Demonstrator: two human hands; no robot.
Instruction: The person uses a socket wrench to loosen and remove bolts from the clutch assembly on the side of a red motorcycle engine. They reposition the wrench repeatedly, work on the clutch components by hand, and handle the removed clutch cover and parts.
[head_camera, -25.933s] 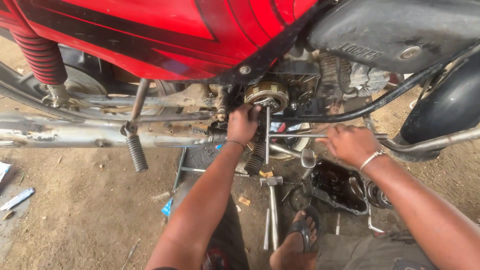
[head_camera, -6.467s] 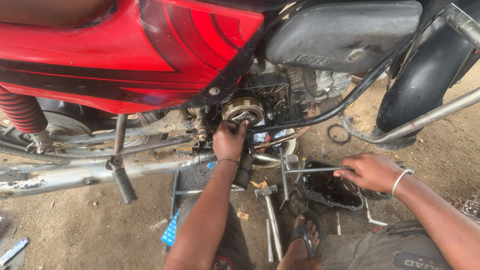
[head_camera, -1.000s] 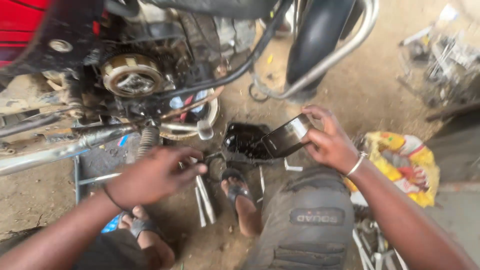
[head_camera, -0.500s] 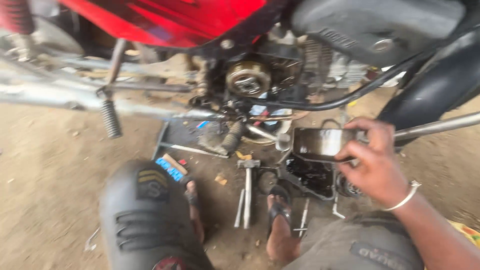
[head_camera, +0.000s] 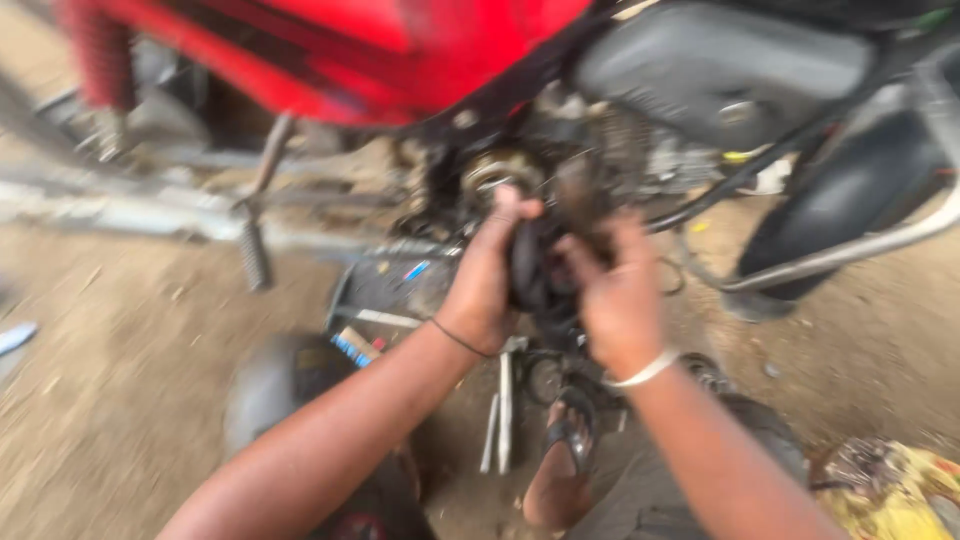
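The picture is blurred by motion. My left hand (head_camera: 487, 275) and my right hand (head_camera: 618, 300) both grip a dark engine cover (head_camera: 540, 270), held up between them in front of the open side of the red motorcycle's (head_camera: 400, 50) engine. A round metal clutch part (head_camera: 492, 172) shows just above my left thumb. A thin dark band circles my left wrist and a white bangle my right wrist.
A foot peg (head_camera: 255, 255) and a long metal pipe (head_camera: 120, 205) run at left. Loose tools (head_camera: 498, 410) lie on the dirt by my sandalled foot (head_camera: 570, 435). The black rear tyre (head_camera: 850, 200) stands at right, a yellow bag (head_camera: 885, 490) at bottom right.
The right hand has brought the dark cover up from beside the engine to its open side. The left hand, out of sight half a second ago, now grips the cover too.
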